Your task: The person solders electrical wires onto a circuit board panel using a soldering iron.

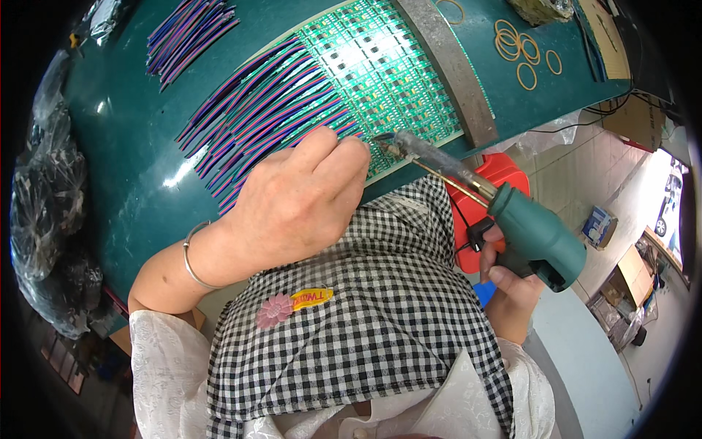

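In my right hand (510, 285) is a green soldering gun (537, 234), its handle gripped from below. Its barrel points left, and a thin brass-coloured tube runs alongside to the tip. That tip is over the near edge of a panel of green circuit boards (387, 80). Just left of the tip, my left hand (300, 190) is closed in a pinch; what its fingers hold is hidden. Multicoloured ribbon wires (263, 110) lie in a row along the panel's left side, their right ends at the boards, the nearest ones passing behind my left hand.
A metal bar (450, 69) lies across the panel's right part. Several tan rings (515, 47) rest to its right. Another bundle of wires (190, 36) is at the far left of the green table (131, 146). Clear plastic bags (51, 205) hang at the left edge; a red stool (504, 172) stands below.
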Motion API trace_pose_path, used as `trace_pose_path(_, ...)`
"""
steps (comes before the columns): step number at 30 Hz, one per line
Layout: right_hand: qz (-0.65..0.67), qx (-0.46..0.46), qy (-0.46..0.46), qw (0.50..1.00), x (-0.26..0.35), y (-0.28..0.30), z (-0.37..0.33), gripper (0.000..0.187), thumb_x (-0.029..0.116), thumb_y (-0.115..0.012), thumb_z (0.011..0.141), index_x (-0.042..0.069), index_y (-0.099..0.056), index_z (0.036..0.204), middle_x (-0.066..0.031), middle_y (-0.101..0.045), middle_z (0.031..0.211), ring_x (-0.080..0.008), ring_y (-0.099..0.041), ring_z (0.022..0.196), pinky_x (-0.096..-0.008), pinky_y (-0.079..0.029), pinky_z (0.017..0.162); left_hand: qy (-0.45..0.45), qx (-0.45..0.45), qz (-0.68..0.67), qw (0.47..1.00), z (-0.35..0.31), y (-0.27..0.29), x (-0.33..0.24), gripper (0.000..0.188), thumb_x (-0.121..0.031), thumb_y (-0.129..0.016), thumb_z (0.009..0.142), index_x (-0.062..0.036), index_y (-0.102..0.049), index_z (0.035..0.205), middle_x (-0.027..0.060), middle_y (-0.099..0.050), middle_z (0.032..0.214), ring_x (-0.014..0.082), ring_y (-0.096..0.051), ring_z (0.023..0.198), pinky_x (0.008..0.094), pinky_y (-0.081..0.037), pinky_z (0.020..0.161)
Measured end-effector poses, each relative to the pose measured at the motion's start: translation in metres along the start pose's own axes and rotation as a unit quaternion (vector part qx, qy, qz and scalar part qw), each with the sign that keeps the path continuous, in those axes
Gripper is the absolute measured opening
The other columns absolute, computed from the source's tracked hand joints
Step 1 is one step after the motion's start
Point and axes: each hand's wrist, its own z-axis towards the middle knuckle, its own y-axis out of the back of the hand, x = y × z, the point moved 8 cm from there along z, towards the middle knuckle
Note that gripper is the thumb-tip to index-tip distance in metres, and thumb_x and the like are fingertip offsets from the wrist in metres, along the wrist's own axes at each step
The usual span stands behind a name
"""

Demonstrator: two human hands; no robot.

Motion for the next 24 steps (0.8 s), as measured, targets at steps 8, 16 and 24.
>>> trace_pose_path(8,0.045,-0.021,-0.001,0.999,-0.001,0.006,-0.002,0.067,0.013,-0.077,0.065,-0.017,-0.051,0.119,-0.0216,-0.062,0.102,-0.0191,-0.055,0.054,-0.0280,-0.046,0.040,-0.011,-0.004,0.006,1.000,0.000,0.000,-0.001,0.032,-0.002,-0.066,0.072,0.0087,-0.066,0.103,0.0086,-0.057,0.093,0.0176,-0.053,0.069,0.0284,-0.045,0.050)
trace_pose_path(16,0.019,0.015,-0.007,1.000,0.002,0.000,0.003,0.064,0.013,-0.075,0.068,-0.018,-0.050,0.119,-0.0213,-0.061,0.097,-0.0193,-0.055,0.053,-0.0283,-0.047,0.040,-0.010,-0.002,0.008,1.000,0.001,0.000,-0.001,0.032,-0.002,-0.066,0.073,0.0080,-0.066,0.104,0.0079,-0.056,0.092,0.0173,-0.052,0.069,0.0284,-0.045,0.049)
trace_pose_path(24,0.051,-0.007,-0.029,0.998,-0.003,0.009,-0.005,0.064,0.013,-0.075,0.069,-0.017,-0.049,0.118,-0.0181,-0.058,0.088,-0.0190,-0.054,0.050,-0.0286,-0.047,0.039,-0.014,-0.002,0.011,1.000,0.000,0.000,-0.001,0.032,-0.002,-0.066,0.074,0.0080,-0.066,0.104,0.0079,-0.056,0.092,0.0173,-0.052,0.069,0.0283,-0.045,0.049)
